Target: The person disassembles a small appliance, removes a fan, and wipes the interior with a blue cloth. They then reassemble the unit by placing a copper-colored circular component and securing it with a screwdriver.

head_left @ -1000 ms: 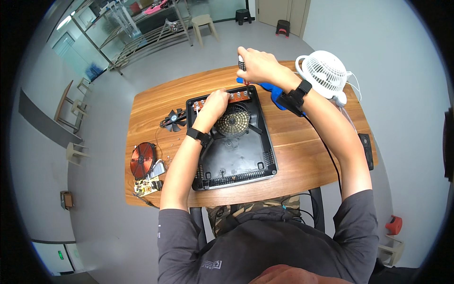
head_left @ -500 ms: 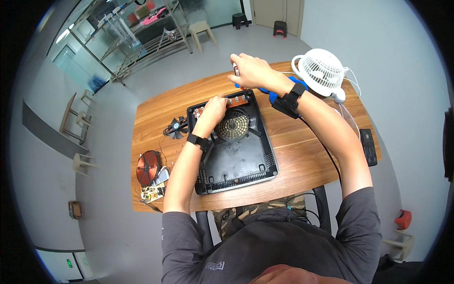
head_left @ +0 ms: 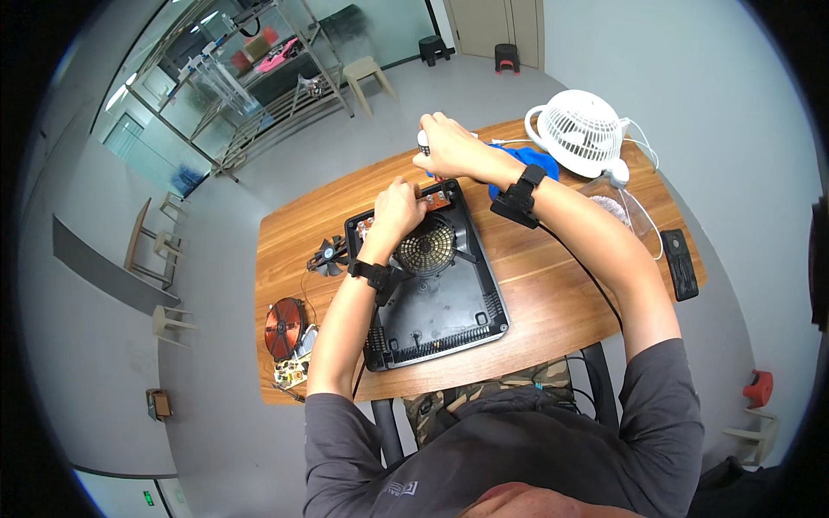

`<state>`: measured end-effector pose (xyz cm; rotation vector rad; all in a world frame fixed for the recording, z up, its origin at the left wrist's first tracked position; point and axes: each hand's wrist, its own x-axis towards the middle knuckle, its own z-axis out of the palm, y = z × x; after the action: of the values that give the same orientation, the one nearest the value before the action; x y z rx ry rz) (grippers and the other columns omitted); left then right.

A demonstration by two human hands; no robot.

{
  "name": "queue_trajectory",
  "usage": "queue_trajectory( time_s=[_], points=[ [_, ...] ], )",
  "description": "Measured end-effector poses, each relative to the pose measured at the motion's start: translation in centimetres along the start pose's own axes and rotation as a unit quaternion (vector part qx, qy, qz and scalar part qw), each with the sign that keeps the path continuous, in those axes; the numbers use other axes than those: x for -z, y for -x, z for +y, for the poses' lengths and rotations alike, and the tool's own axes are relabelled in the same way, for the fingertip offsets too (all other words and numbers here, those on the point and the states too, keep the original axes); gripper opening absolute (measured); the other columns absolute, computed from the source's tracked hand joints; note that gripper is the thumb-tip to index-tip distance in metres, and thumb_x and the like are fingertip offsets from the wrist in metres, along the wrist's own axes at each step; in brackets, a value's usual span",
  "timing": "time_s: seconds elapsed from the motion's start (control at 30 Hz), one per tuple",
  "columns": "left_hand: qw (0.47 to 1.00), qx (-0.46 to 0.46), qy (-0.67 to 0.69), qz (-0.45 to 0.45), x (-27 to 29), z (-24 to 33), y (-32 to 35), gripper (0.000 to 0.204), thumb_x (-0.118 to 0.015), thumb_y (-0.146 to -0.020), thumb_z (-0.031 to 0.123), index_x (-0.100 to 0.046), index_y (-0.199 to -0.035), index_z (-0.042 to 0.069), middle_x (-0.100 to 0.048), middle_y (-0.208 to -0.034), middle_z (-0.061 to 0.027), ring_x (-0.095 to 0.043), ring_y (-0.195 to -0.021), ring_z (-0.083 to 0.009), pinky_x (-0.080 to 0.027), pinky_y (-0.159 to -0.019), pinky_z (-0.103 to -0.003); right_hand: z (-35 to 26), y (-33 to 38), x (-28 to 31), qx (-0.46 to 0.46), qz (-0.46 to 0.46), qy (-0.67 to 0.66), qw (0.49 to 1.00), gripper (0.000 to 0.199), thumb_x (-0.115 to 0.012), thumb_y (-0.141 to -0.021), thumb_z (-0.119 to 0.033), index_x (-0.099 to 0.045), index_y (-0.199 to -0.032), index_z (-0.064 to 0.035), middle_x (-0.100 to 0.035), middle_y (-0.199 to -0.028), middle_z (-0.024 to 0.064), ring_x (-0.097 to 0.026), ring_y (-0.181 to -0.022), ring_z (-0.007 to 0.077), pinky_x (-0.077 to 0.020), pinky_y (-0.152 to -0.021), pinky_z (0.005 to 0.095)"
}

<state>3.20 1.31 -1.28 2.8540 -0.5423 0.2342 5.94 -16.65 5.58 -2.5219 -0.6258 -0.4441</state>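
Note:
A black induction cooker housing (head_left: 432, 311) lies open on the wooden table in front of me, with a round vent grille near its far end. Along its far edge runs a narrow orange-brown circuit board strip (head_left: 439, 201). My left hand (head_left: 399, 209) reaches over that strip, fingers bent down against it; whatever lies beneath the fingertips is hidden. Above the far right corner, my right hand (head_left: 454, 148) is closed round a screwdriver (head_left: 423, 141) with a white and dark handle. Its red lower part points down toward the strip's right end.
Left of the housing lie a small black fan (head_left: 328, 256), a copper coil (head_left: 284, 328) and a circuit board (head_left: 291, 371) with parts. A blue cloth (head_left: 537, 162), a white caged fan (head_left: 585, 129) and a black oblong item (head_left: 680, 263) occupy the table's right side.
The view has shifted slightly, so the table sits a little lower and further right. Both hands keep nearly the same places, and the screwdriver stays in my right hand.

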Motion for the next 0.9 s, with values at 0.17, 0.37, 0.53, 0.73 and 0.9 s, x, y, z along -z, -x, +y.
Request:
queue_trajectory(
  time_s=[0.17,0.37,0.53,0.73,0.9],
  points=[
    [0.993,-0.073,0.090,-0.001,-2.1,0.9,-1.3,0.020,-0.076,-0.079,0.014,-0.073,-0.093,0.000,-0.072,-0.090,-0.0197,-0.070,-0.089,-0.0375,-0.055,-0.080,-0.046,-0.6,1.0,1.2,0.009,0.006,0.038,0.999,0.052,-0.068,-0.091,-0.046,-0.057,-0.106,0.0030,-0.065,-0.102,0.0259,-0.067,-0.096,0.0444,-0.0549,-0.082,0.0518],
    [0.992,-0.039,0.114,-0.038,-3.3,1.4,-2.2,0.018,-0.077,-0.078,0.013,-0.073,-0.090,0.000,-0.073,-0.090,-0.0195,-0.070,-0.090,-0.0380,-0.055,-0.080,-0.047,-0.6,0.8,1.7,-0.016,-0.001,0.074,0.997,0.045,-0.070,-0.089,-0.040,-0.061,-0.103,0.0024,-0.071,-0.088,0.0224,-0.071,-0.084,0.0426,-0.0569,-0.076,0.0506],
    [0.994,-0.037,0.100,-0.011,-4.5,0.6,-2.1,0.020,-0.077,-0.080,0.017,-0.074,-0.089,0.000,-0.073,-0.090,-0.0205,-0.070,-0.089,-0.0389,-0.055,-0.080,-0.048,-0.6,0.9,1.5,-0.021,0.012,0.039,0.999,0.042,-0.069,-0.088,-0.036,-0.060,-0.104,0.0019,-0.070,-0.091,0.0257,-0.070,-0.087,0.0448,-0.0564,-0.077,0.0519],
    [0.995,-0.042,0.090,0.022,-4.9,1.2,-1.5,0.018,-0.072,-0.079,0.017,-0.073,-0.086,0.001,-0.072,-0.087,-0.0217,-0.070,-0.087,-0.0396,-0.057,-0.078,-0.050,-1.0,1.2,2.0,-0.043,0.005,0.027,0.999,0.042,-0.068,-0.088,-0.037,-0.059,-0.101,0.0013,-0.070,-0.094,0.0265,-0.069,-0.091,0.0461,-0.0554,-0.079,0.0530],
    [0.989,-0.029,0.130,0.069,-5.1,1.6,-0.9,0.015,-0.069,-0.077,0.015,-0.072,-0.081,0.001,-0.071,-0.085,-0.0217,-0.069,-0.085,-0.0409,-0.056,-0.077,-0.050,-1.9,1.3,2.4,-0.036,0.009,-0.007,0.999,0.037,-0.068,-0.091,-0.033,-0.058,-0.095,0.0025,-0.069,-0.092,0.0272,-0.068,-0.090,0.0450,-0.0543,-0.078,0.0510]
  ],
)
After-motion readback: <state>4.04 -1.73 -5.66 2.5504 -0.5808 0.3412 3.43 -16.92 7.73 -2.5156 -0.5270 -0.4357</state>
